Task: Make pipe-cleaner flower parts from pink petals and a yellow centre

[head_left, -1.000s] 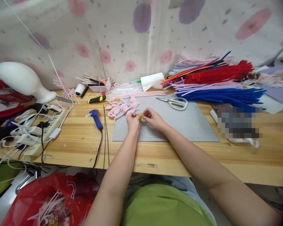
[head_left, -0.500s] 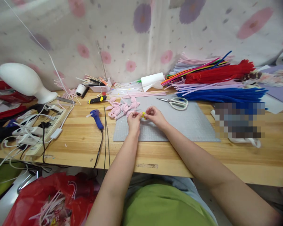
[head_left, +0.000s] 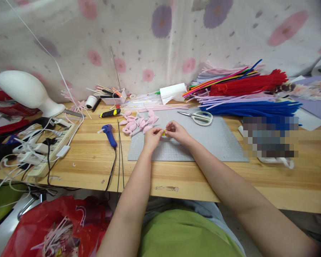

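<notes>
Over the grey cutting mat (head_left: 211,142) my left hand (head_left: 152,137) and my right hand (head_left: 177,131) meet, fingertips pinched together. Between them shows a small yellow piece (head_left: 163,133), most of it hidden by the fingers. Both hands grip it. Just behind my left hand lies a heap of pink looped pipe-cleaner petals (head_left: 137,123). White-handled scissors (head_left: 200,117) rest on the mat behind my right hand.
A blue glue gun (head_left: 109,135) and thin dark wires (head_left: 120,150) lie left of the mat. Power strips with tangled cables (head_left: 40,142) fill the left side. Bundles of coloured pipe cleaners (head_left: 243,92) are stacked at the back right. A red bag (head_left: 53,228) sits below the table edge.
Both hands stay pinched on the yellow piece; they shifted slightly away from me on the mat and the fingers turned a little around it.
</notes>
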